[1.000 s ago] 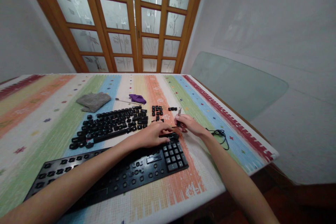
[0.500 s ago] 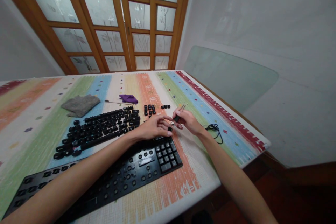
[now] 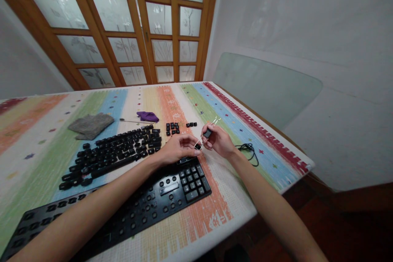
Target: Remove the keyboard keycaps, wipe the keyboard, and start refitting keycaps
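Above the right end of one black keyboard [image 3: 147,208], on a desk [image 3: 172,98] striped in many colours, two bare hands meet. The left hand [image 3: 178,147] is partly curled, its thumb and fingertips closed about one small black key [image 3: 198,146]. The right hand [image 3: 219,140] is closed in a pinch on the dark handle of one wire tool [image 3: 208,133]; two thin prongs point up and away from it, and wire at the other end reaches the key. One block of keys, the number pad [image 3: 193,182], sits in place at the keyboard's right end; many sockets elsewhere are bare. Beyond the keyboard, to the left, lies one large group of loose keys [image 3: 113,151], too many to count. Past the left hand stands one small cluster of keys [image 3: 172,127], and beside it a row of three keys [image 3: 191,124]. Farther back are one grey cloth [image 3: 91,126], one purple cloth [image 3: 147,116] and one thin stick [image 3: 135,121]. One coiled black cable [image 3: 251,154] lies right of the right hand.
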{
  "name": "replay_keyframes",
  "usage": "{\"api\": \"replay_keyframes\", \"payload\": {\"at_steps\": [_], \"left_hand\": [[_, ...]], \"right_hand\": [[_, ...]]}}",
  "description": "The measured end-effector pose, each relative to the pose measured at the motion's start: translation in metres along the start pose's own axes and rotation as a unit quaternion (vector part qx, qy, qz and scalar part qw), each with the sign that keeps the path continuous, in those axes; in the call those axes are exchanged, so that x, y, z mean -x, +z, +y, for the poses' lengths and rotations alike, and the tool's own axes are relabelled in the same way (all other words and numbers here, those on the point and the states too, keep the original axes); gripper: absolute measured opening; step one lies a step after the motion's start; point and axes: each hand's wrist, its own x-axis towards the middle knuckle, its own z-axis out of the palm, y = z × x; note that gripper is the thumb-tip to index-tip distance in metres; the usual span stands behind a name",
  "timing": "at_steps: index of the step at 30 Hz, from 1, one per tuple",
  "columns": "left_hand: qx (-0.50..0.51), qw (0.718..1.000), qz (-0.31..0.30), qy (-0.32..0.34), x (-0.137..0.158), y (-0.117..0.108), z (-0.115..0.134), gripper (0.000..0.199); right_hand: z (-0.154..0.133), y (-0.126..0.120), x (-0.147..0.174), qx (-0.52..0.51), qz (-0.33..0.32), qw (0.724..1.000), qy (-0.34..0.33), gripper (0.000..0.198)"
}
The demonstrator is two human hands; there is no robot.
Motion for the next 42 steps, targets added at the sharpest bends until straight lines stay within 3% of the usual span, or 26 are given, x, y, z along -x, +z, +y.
{"api": "replay_keyframes", "payload": {"at_steps": [11, 18, 20, 23, 31, 36, 42], "left_hand": [[0.006, 1.000, -0.006, 0.026, -0.012, 0.008, 0.003, 0.046], [-0.125, 0.990, 0.009, 0.066, -0.030, 0.010, -0.004, 0.037], [-0.246, 0.966, 0.041, 0.064, -0.039, 0.008, -0.004, 0.033], [-0.453, 0.889, 0.065, 0.027, -0.054, 0.005, -0.001, 0.025], [-0.604, 0.796, 0.038, -0.009, -0.086, 0.006, 0.001, 0.028], [-0.649, 0.761, 0.005, -0.008, -0.093, 0.000, 0.003, 0.037], [-0.654, 0.755, -0.020, 0.045, -0.087, -0.009, 0.003, 0.033]], "right_hand": [[-0.003, 0.000, -0.001, -0.081, 0.018, 0.997, 0.003, 0.020], [-0.012, -0.004, 0.000, -0.150, 0.056, 0.986, -0.040, 0.018], [-0.015, -0.008, 0.000, -0.171, 0.063, 0.982, -0.055, 0.018], [-0.018, -0.012, -0.001, -0.191, 0.082, 0.976, -0.064, 0.021], [-0.016, -0.015, -0.001, -0.191, 0.102, 0.974, -0.069, 0.024], [-0.017, -0.016, -0.002, -0.189, 0.102, 0.974, -0.075, 0.024], [-0.019, -0.015, -0.001, -0.183, 0.098, 0.975, -0.075, 0.024]]}}
